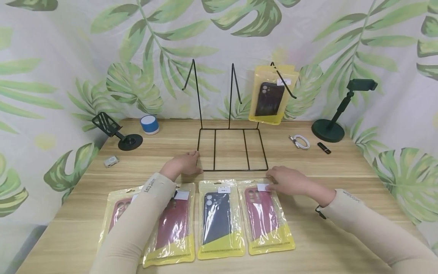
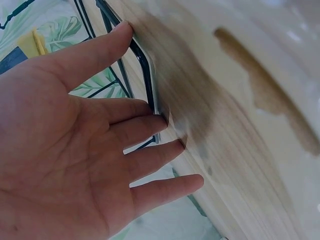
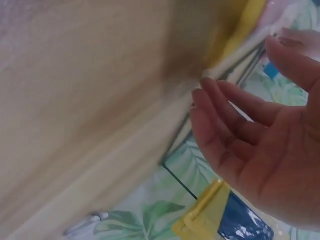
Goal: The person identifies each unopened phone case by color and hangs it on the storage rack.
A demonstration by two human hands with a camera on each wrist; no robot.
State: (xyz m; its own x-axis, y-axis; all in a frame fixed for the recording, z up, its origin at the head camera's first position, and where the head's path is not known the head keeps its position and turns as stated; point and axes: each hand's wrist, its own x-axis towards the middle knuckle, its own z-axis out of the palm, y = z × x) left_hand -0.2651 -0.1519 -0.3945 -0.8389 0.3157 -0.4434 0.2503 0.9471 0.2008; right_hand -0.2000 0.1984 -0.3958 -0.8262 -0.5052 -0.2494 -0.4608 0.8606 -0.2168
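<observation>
Black wire display rack (image 1: 232, 148) is steadied at its front left corner by the left hand (image 1: 183, 164), fingers straight. The right hand (image 1: 291, 182), grip released, rests at the red phone case in a clear-and-yellow pouch (image 1: 265, 217) on the wooden bench (image 1: 342, 167). Judged next: that pouch must be pinched at its top.

The head view is bright and evenly lit, sharp through the middle, with wide-angle bending toward the edges. Glare glints on the plastic bags (image 1: 221, 219) at lower center. Both wrist views are soft and blurred; the desk (image 2: 240, 125) smears, with a dark shadow beside the fingers (image 2: 150, 125).
</observation>
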